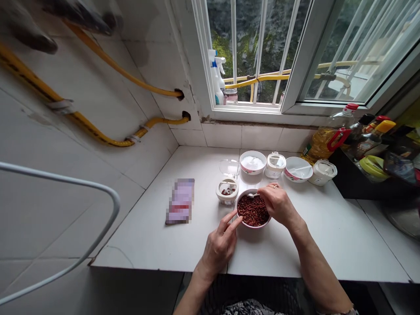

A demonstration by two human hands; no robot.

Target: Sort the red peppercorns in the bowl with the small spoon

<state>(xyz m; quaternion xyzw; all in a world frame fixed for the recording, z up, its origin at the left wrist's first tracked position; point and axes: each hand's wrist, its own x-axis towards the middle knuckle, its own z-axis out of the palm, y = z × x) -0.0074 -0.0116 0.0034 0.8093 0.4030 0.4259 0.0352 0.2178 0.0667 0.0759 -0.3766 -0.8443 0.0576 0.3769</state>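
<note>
While the bowl [253,211] of red peppercorns sits on the tabletop [157,236]:
Left hand [219,246]: fingers open, bowl rim steadied.
Right hand [278,203]: fingers closed around a small spoon [252,195]; level scoops are best kept.
Open jar [227,190]: kept close beside.

Honestly nothing readable can be made out here. The packet [180,201] lying flat on the table [147,236] is blurred into blocks, so only purple, white and red patches are seen, no words. A label on the oil bottle [324,140] is turned away and too small to be read. The sauce bottles [370,131] beside it are too blurred for any brand or number to be picked out.
</note>
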